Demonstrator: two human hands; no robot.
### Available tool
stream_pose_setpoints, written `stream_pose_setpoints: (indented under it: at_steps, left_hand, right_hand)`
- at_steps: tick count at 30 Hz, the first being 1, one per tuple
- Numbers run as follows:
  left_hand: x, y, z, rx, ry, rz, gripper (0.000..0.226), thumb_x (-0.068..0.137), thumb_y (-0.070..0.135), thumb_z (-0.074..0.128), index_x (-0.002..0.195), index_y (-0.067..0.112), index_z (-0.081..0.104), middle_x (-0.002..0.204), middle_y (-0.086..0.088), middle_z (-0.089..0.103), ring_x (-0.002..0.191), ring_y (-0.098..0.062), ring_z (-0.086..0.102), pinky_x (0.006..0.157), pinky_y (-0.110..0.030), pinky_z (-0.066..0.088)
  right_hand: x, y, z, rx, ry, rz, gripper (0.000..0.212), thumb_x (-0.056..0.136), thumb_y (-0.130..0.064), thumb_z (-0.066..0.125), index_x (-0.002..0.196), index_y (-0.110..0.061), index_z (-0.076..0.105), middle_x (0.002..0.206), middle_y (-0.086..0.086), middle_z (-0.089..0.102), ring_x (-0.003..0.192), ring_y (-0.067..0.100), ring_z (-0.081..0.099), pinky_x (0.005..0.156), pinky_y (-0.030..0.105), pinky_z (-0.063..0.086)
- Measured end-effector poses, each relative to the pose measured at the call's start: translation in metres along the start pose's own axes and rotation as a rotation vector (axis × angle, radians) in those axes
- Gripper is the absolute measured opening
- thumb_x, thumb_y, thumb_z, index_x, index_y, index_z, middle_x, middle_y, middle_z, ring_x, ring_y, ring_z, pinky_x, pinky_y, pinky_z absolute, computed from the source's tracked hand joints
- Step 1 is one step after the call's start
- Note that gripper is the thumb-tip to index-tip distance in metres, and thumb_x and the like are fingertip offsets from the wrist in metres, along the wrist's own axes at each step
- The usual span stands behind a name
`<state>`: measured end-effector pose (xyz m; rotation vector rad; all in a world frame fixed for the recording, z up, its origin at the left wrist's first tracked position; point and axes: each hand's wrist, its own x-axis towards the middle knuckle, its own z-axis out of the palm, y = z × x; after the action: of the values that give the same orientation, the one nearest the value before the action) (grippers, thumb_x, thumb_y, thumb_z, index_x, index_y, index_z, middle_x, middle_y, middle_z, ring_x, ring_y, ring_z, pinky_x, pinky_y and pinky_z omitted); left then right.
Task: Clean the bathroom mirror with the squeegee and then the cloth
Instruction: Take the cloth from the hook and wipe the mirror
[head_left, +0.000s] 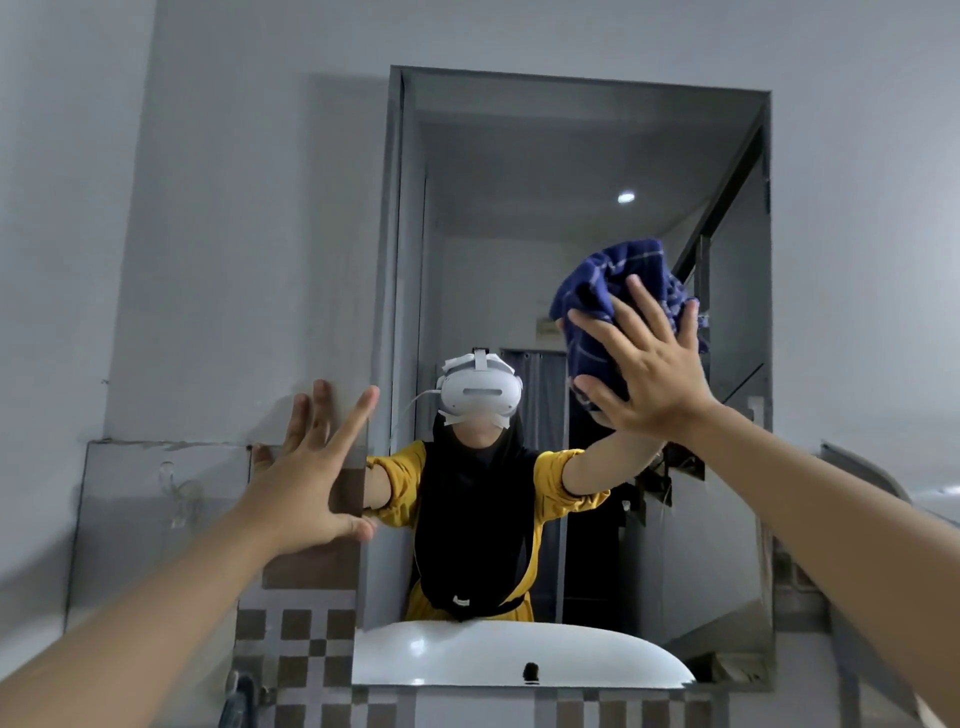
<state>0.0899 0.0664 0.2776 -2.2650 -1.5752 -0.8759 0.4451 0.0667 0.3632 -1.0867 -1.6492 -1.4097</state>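
The bathroom mirror (571, 156) hangs on the grey wall ahead, tall and frameless. A dark blue checked cloth (608, 280) is bunched against the glass at the mirror's right side, about mid-height. My right hand (649, 364) presses flat on the cloth with its fingers spread over it. My left hand (311, 467) rests open on the wall just left of the mirror's edge, fingers apart, holding nothing. The mirror reflects a person in a yellow top and a white headset. No squeegee is in view.
A white sink (467, 660) shows in the mirror's bottom. Brown and white checked tiles (296, 639) cover the wall below left. A clear panel (156, 493) with a hook sits on the wall at left. A dark tap fitting (239, 696) is at the bottom left.
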Motion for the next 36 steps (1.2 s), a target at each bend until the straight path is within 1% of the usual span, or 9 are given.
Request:
stream_pose_setpoints:
  at_steps: [7, 14, 18, 20, 23, 27, 31, 33, 36]
  left_hand:
    - [0.000, 0.005, 0.000, 0.050, -0.011, -0.044, 0.138, 0.058, 0.051, 0.081, 0.123, 0.054, -0.041, 0.136, 0.000, -0.052, 0.132, -0.026, -0.035, 0.106, -0.068, 0.006]
    - [0.001, 0.005, 0.000, 0.079, -0.002, -0.044, 0.138, 0.058, 0.054, 0.080, 0.125, 0.052, -0.041, 0.139, -0.003, -0.049, 0.134, -0.027, -0.031, 0.107, -0.068, 0.010]
    - [0.000, 0.003, 0.001, 0.103, 0.019, -0.034, 0.138, 0.058, 0.056, 0.079, 0.127, 0.049, -0.040, 0.138, -0.003, -0.049, 0.136, -0.028, -0.028, 0.106, -0.068, 0.012]
    - [0.000, 0.003, 0.001, 0.108, 0.023, -0.029, 0.138, 0.059, 0.055, 0.079, 0.127, 0.048, -0.041, 0.138, -0.004, -0.049, 0.136, -0.029, -0.028, 0.106, -0.069, 0.012]
    - [-0.001, 0.005, 0.001, 0.110, 0.014, -0.023, 0.137, 0.061, 0.055, 0.078, 0.125, 0.047, -0.043, 0.139, -0.007, -0.049, 0.134, -0.030, -0.031, 0.106, -0.068, 0.010]
    - [0.000, 0.001, 0.001, 0.127, 0.018, 0.002, 0.135, 0.061, 0.061, 0.074, 0.126, 0.046, -0.043, 0.139, -0.010, -0.050, 0.131, -0.030, -0.033, 0.106, -0.067, 0.011]
    - [-0.011, -0.012, 0.012, 0.168, 0.085, 0.081, 0.116, 0.068, 0.073, 0.055, 0.132, 0.044, -0.037, 0.141, -0.010, -0.048, 0.134, -0.029, -0.025, 0.108, -0.065, 0.014]
    - [-0.021, -0.021, 0.025, 0.187, 0.150, 0.129, 0.102, 0.070, 0.078, 0.042, 0.137, 0.045, -0.028, 0.147, -0.010, -0.039, 0.136, -0.029, -0.019, 0.109, -0.065, 0.015]
    - [-0.032, -0.032, 0.039, 0.193, 0.181, 0.150, 0.097, 0.071, 0.079, 0.041, 0.139, 0.048, -0.021, 0.151, -0.007, -0.032, 0.139, -0.027, -0.017, 0.111, -0.064, 0.012]
  right_hand:
    - [-0.036, 0.040, -0.006, 0.036, 0.059, 0.341, 0.066, 0.085, -0.058, 0.036, 0.145, -0.030, 0.033, 0.153, 0.006, 0.034, 0.149, 0.028, 0.009, 0.108, 0.073, 0.011]
    - [-0.040, 0.004, 0.001, 0.135, 0.079, 0.774, 0.062, 0.087, -0.053, 0.038, 0.145, -0.037, 0.022, 0.159, 0.000, 0.019, 0.149, 0.023, -0.002, 0.106, 0.077, 0.005]
    - [-0.037, -0.031, 0.007, 0.161, 0.052, 0.892, 0.064, 0.088, -0.054, 0.036, 0.147, -0.037, 0.015, 0.160, 0.000, 0.013, 0.148, 0.023, -0.009, 0.104, 0.078, 0.001]
    - [-0.035, -0.052, 0.009, 0.186, 0.048, 0.915, 0.066, 0.087, -0.056, 0.033, 0.147, -0.038, 0.013, 0.161, -0.001, 0.010, 0.148, 0.023, -0.011, 0.103, 0.078, 0.000]
    - [-0.029, -0.086, 0.013, 0.206, 0.029, 0.875, 0.068, 0.085, -0.058, 0.030, 0.147, -0.038, 0.014, 0.161, -0.001, 0.010, 0.148, 0.026, -0.009, 0.102, 0.078, 0.000]
    - [-0.013, -0.126, 0.019, 0.225, -0.001, 0.799, 0.067, 0.087, -0.055, 0.040, 0.147, -0.037, 0.017, 0.161, -0.001, 0.012, 0.148, 0.029, -0.009, 0.100, 0.079, -0.001]
    - [0.009, -0.158, 0.018, 0.247, -0.046, 0.739, 0.067, 0.090, -0.053, 0.042, 0.150, -0.038, 0.016, 0.162, -0.004, 0.004, 0.148, 0.027, -0.014, 0.102, 0.078, -0.004]
    - [0.018, -0.173, 0.017, 0.260, -0.062, 0.690, 0.067, 0.090, -0.053, 0.041, 0.150, -0.038, 0.014, 0.162, -0.004, 0.002, 0.147, 0.026, -0.016, 0.102, 0.078, -0.006]
    - [0.027, -0.194, 0.018, 0.267, -0.062, 0.597, 0.066, 0.090, -0.053, 0.040, 0.149, -0.040, 0.014, 0.162, -0.005, 0.004, 0.147, 0.026, -0.016, 0.102, 0.077, -0.008]
